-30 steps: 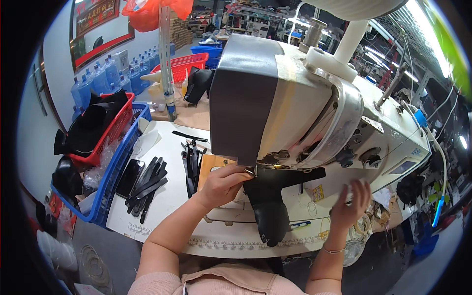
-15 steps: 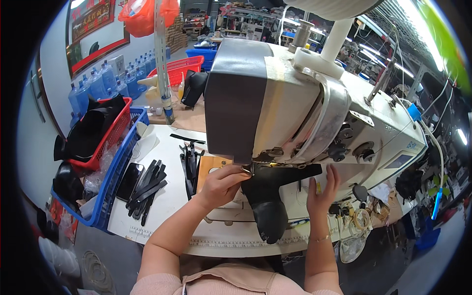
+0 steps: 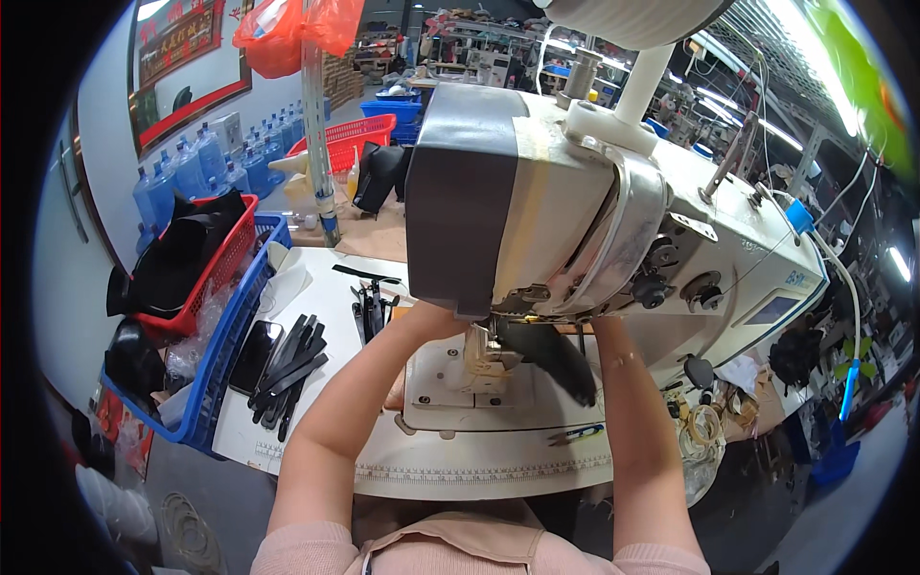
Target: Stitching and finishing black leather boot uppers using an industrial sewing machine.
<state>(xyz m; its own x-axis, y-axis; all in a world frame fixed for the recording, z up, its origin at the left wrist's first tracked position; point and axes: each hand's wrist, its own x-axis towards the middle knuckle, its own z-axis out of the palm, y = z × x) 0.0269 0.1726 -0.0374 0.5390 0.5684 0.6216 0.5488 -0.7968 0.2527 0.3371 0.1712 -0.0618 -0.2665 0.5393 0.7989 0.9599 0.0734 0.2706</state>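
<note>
black leather piece point(image 3: 548, 353) lies on the bed of the white sewing machine point(image 3: 613, 220), under the machine's head, running from near the needle area down and to the right across the pale plate. both forearms reach up from the lower edge and go under the overhanging head. the left hand point(image 3: 428, 316) is at the left end of the piece, just below the grey-taped face of the machine; only its wrist and the heel of the hand show, so i cannot tell whether its fingers are spread or pinching. the right hand point(image 3: 602, 326) is hidden behind the head too, beside the upper right of the piece, and its grip cannot be told either.

left of the machine, on the white table point(image 3: 326, 287), a bundle of black strips point(image 3: 287, 369) lies near a dark phone point(image 3: 255, 355), with black scissors point(image 3: 369, 302) further up. a blue crate point(image 3: 225, 350) stands at the table's left edge, holding a red basket point(image 3: 216, 278) full of dark material. an orange bag point(image 3: 292, 29) hangs on a pole above.
</note>
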